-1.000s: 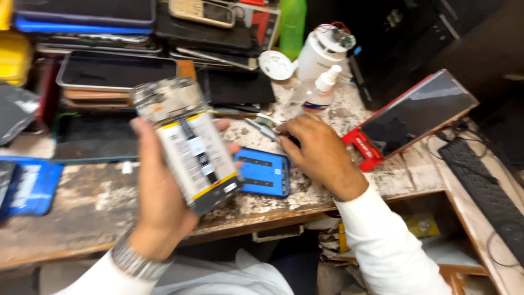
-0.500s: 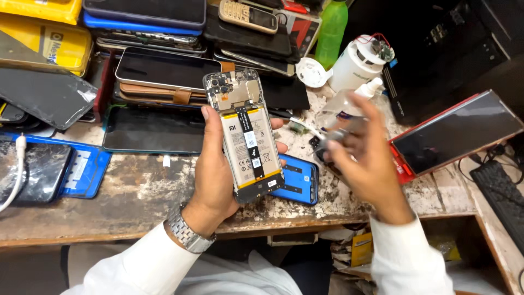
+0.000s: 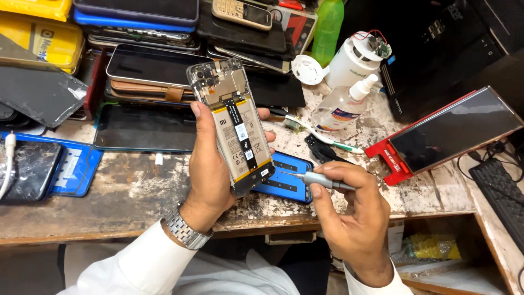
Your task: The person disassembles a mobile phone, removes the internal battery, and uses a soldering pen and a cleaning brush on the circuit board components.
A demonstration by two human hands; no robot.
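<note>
Head view: hands grip opened phone (image 3: 236,125); screwdriver (image 3: 322,181).

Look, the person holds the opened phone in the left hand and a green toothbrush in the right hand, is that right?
Not quite. The left hand does hold the opened phone, but the right hand holds a grey screwdriver, its tip pointing toward the phone's lower edge. The head view shows this. A toothbrush lies on the workbench behind, untouched.

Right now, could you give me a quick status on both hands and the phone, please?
Left hand holds opened phone, back uncovered. Right hand grips screwdriver, tip near phone's lower edge. Nothing between them.
</note>
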